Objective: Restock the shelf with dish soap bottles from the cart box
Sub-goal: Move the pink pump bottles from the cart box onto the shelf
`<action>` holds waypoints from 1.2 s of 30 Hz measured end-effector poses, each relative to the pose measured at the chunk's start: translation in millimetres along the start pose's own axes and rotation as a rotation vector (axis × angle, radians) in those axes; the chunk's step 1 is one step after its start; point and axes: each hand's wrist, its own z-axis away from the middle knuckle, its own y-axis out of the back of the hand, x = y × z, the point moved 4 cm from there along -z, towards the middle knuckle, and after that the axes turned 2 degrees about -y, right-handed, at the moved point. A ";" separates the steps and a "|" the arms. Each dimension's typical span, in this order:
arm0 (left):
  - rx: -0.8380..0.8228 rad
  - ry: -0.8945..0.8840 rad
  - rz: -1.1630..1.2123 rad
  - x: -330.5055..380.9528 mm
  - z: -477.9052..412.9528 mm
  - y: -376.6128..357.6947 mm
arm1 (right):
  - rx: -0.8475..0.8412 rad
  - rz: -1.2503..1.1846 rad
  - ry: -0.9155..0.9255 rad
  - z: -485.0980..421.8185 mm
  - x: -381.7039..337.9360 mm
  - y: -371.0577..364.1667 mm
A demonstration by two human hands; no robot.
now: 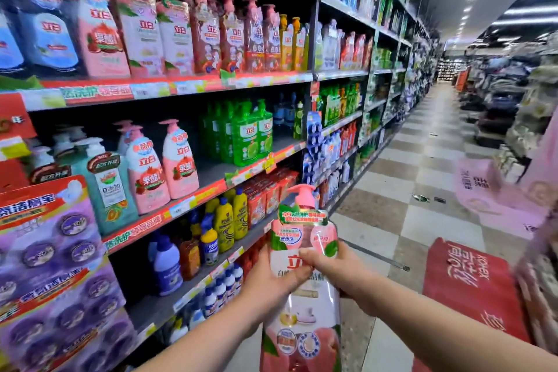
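Note:
I hold one tall pink dish soap bottle [302,296] with a pink pump top upright in front of me, low in the middle of the view. My left hand [271,278] grips its left side and my right hand [335,272] grips its right side, thumbs across the label. The shelf [193,190] runs along my left, with pink pump bottles [178,160] on the middle level and a row of similar pink bottles [145,30] on the level above. The cart box is out of view.
Green bottles [247,133] stand right of the pink ones, with a gap of bare shelf between. Purple packs [57,266] hang at the near left. A checkered aisle floor [401,178] stretches ahead. A red box [471,284] and pink cartons [489,190] sit at the right.

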 end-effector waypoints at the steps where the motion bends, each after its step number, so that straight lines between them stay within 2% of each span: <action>1: 0.000 0.000 -0.002 1.4 -16.7 -1.9 | 0.004 0.001 -0.001 -14.5 -3.0 6.1; 7: -0.061 -0.035 -0.010 9.9 -114.5 -10.3 | 0.042 -0.005 -0.034 -95.3 -22.1 32.0; 13: -0.065 -0.012 -0.013 6.8 -185.3 -18.7 | -0.002 0.014 -0.034 -168.5 -31.4 54.9; 21: 0.135 0.027 0.037 -3.9 -277.0 -28.3 | -0.124 0.071 -0.025 -287.1 -38.2 82.8; 28: 0.344 0.072 -0.024 1.1 -342.0 -42.8 | -0.317 0.173 0.023 -379.6 -64.1 107.5; 36: 0.648 0.192 -0.095 -7.0 -345.4 -3.9 | -0.581 0.210 0.050 -429.8 -70.2 54.0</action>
